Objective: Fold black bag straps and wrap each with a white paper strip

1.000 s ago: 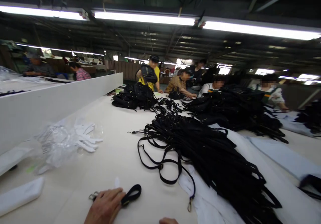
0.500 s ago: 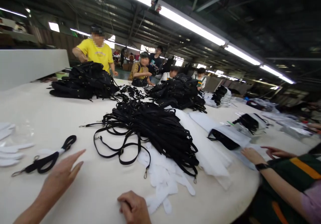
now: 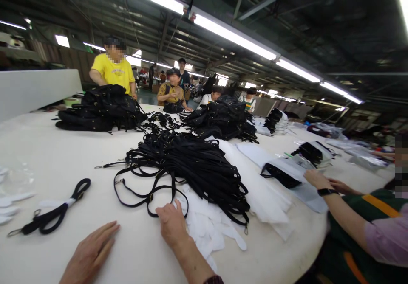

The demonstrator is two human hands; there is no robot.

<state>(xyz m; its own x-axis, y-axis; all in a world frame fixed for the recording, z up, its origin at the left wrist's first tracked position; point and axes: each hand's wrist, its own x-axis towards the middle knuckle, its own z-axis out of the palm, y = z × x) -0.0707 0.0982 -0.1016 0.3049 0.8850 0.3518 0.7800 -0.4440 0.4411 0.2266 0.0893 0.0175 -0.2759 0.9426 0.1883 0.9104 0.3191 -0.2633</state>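
Observation:
My left hand (image 3: 92, 250) lies flat and open on the white table (image 3: 63, 156), holding nothing. A folded black strap (image 3: 51, 214) tied with a white band lies to its left, apart from it. My right hand (image 3: 174, 224) rests at the edge of a heap of white cloth pieces (image 3: 207, 224), beside a loose black strap loop (image 3: 149, 190). Its fingers are curled downward and what they hold, if anything, is hidden. Just beyond it lies a big pile of black straps (image 3: 191, 165).
A co-worker's arm with a wristwatch (image 3: 325, 192) reaches in from the right toward black bags in clear wrap (image 3: 287, 173). Piles of black bags (image 3: 102, 110) sit farther back, with several people standing around the far end. White gloves (image 3: 9, 201) lie at the left edge.
My view has turned right. The left hand let go of the folded strap, which now lies on the table. The right hand moved forward to the white cloth pieces.

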